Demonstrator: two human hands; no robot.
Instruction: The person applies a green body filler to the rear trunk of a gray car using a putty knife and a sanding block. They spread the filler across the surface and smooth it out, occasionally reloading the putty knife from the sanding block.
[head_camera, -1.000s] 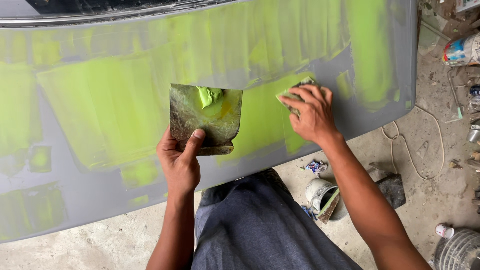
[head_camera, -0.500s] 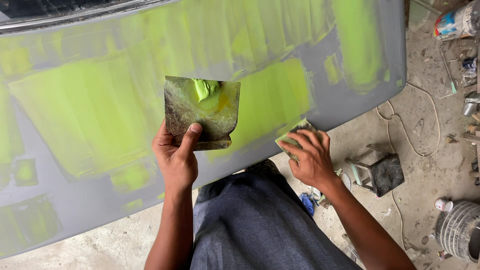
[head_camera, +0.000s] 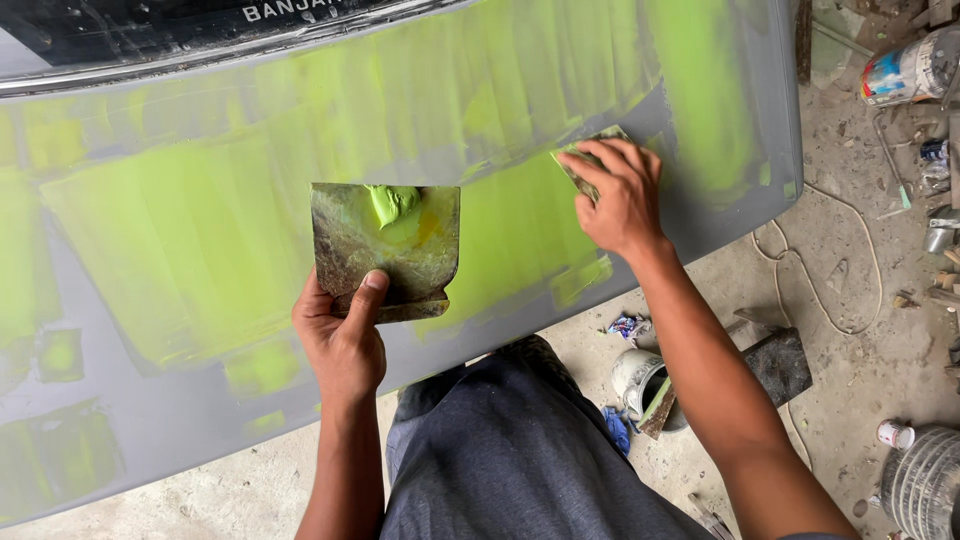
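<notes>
- Left hand (head_camera: 342, 340), frame centre, pinches a metal mixing board (head_camera: 386, 250) carrying a green putty blob (head_camera: 392, 203)
- Right hand (head_camera: 620, 195), upper right, presses a small spreader (head_camera: 585, 160) flat against the grey car panel (head_camera: 150, 440)

- A cylindrical can (head_camera: 905, 68) is lying on its side on the floor, well up and to the right of the right hand (head_camera: 622, 200); its paper label is showing white with blue, red and yellow patches.
- A strip of white lettering (head_camera: 300, 10) is showing on the dark glass at the top edge, up and to the left of the right hand, above the left hand (head_camera: 345, 340).
- A crumpled wrapper (head_camera: 628, 325) in blue, white and red is lying on the floor below the right hand, beside the forearm.
- A small white tub (head_camera: 896, 434) with a reddish rim is sitting far below and right of the right hand.
</notes>
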